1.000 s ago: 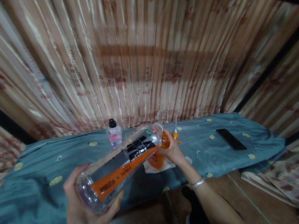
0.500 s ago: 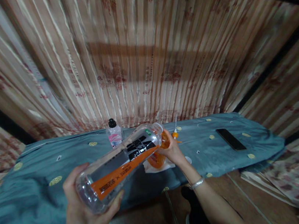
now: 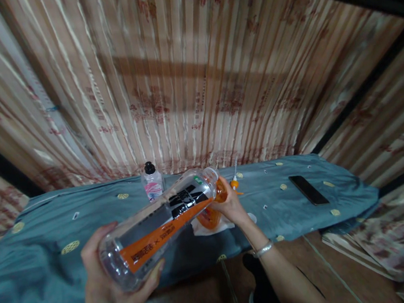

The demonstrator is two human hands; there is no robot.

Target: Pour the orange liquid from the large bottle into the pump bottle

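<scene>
A large clear bottle (image 3: 156,228) with an orange and black label lies tilted across the view, its open neck up at the right. My left hand (image 3: 111,279) is wrapped round its base. Beneath the neck, my right hand (image 3: 229,203) closes round the upper part of an orange bottle (image 3: 208,219), which stands on a white tissue (image 3: 201,231). The clear bottle's neck hides part of the orange bottle's top. An orange pump head (image 3: 234,184) with a clear tube is just beyond my right hand.
A clear bottle with a black cap (image 3: 153,184) stands at the back of the blue-green patterned cloth (image 3: 120,213). A dark phone (image 3: 308,189) lies on the right. Pleated curtains (image 3: 179,99) hang behind.
The whole view has shifted slightly, so things sit a little further left. Both hands keep the same hold, and the clear bottle's tilt is nearly the same.
</scene>
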